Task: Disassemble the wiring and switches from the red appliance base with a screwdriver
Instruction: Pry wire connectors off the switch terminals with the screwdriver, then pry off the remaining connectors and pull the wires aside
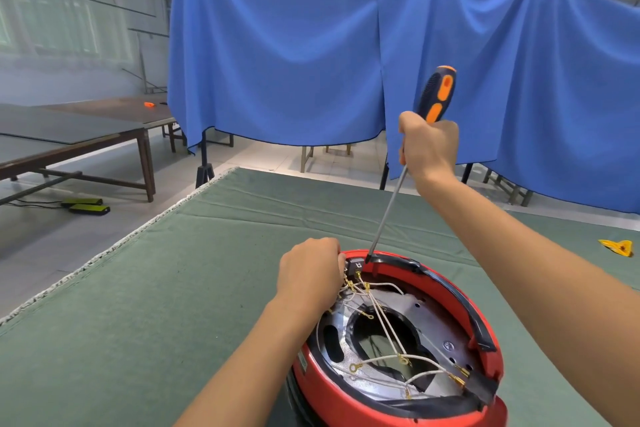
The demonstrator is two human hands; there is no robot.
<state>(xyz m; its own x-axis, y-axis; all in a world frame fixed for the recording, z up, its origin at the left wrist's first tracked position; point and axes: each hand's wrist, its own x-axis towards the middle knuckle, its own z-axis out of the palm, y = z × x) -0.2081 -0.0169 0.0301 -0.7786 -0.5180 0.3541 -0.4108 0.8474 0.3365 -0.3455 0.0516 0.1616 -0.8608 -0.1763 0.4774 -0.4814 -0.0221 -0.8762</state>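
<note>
**Red appliance base, wiring partly loose, switch under the screwdriver**

The round red plastic appliance base (398, 402) sat open side up on a green cloth-covered table (173, 288), close to the person, and its near edge was cut off by the bottom of the picture. Inside lay a silvery metal plate (426, 319) with a large dark opening. Thin white wires with small brass ring terminals (384, 326) crossed over it.

The right hand (429, 146) was closed in a fist around the lower part of a black and orange screwdriver handle (437, 94), raised well above the base. The long steel shaft sloped down, and its tip met the far rim beside a small dark block (356, 265), probably a switch. The left hand (310, 270) was curled at the same far rim, fingers pressed in against the wires and the block. Exactly what they pinched could not be told.

Judging by how things lay, the task was in its middle. Several ring terminals hung free with no screw through them, so some connections looked undone. The switch remained seated in the rim, and the wires were not yet lifted out.

The screwdriver tip and any screw under it were too small to make out. A small yellow object (616, 248) lay far right on the cloth, unclear in kind.
</note>
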